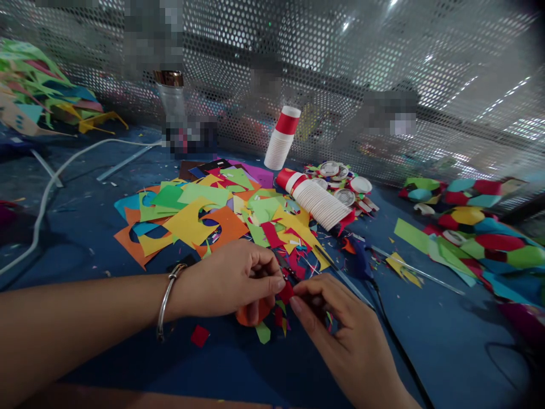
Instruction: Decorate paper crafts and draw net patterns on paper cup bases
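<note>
A small piece of red paper (286,292) is pinched between the fingertips of both hands, low above the blue table. My left hand (238,279), with a silver bangle at the wrist, is closed on its left side. My right hand (340,321) grips the lower right edge with thumb and forefinger. An orange paper piece (249,316) shows below my left fingers, partly covered; whether they hold it I cannot tell. Small dark parts lie just behind the fingertips, too hidden to name. A green paper scrap (263,333) and a loose red square (200,336) rest on the table.
A pile of coloured paper offcuts (191,224) lies ahead. Behind it are an upright cup stack (281,142) and a tipped one (319,201). A blue glue gun (361,258) with a black cord (395,341) lies right. Perforated metal mesh (332,91) stands behind.
</note>
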`<state>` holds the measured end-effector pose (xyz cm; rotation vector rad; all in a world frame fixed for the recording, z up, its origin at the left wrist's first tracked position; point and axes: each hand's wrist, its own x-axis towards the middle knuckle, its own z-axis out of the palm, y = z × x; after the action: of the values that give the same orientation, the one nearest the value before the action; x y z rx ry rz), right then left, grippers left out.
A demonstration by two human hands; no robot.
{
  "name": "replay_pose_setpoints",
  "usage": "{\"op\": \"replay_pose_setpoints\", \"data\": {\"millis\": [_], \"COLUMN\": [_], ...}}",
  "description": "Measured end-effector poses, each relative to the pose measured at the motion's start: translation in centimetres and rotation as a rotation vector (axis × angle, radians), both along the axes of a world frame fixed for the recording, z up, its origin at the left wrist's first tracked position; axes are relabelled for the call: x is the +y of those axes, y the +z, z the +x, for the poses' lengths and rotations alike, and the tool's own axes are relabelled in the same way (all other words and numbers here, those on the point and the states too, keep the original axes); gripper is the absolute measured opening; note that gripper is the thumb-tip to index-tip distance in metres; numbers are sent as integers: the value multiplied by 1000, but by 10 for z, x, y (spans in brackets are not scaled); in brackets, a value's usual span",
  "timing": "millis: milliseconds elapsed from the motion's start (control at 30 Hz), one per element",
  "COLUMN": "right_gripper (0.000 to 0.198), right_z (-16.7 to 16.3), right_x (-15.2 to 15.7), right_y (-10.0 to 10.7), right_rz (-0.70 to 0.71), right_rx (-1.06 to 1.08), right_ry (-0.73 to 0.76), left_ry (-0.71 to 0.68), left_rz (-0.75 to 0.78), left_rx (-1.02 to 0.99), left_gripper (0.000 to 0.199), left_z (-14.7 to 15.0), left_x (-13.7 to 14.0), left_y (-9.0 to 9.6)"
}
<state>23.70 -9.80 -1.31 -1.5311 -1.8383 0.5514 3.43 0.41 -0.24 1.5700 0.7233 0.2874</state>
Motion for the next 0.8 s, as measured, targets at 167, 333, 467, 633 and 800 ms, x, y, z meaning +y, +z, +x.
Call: {"op": "replay_pose_setpoints", "data": {"millis": [167,333,467,633,800], "right_gripper": [11,17,21,27,26], "right_z": [-3,-3,-3,-4,-5], "right_x": [1,-1,-2,-1,-2], "right_y": [1,3,4,5,7], "right_rz": [-1,-23,-62,-99,-83], "right_rx": [8,10,12,19,41], "right_ry": [-6,5,20,18,7], "left_ry": [-6,32,44,32,51], "left_rz": [-64,-92,-121,-198,-251], "left_rx": [-29,-78,-125,-164,-159], "left_gripper": [27,21,16,13,16], "left_z": [1,0,-1,-2,-5], "left_x": [-6,-8,-8,-9,-8], "left_y": [0,1,0,-2,-1]}}
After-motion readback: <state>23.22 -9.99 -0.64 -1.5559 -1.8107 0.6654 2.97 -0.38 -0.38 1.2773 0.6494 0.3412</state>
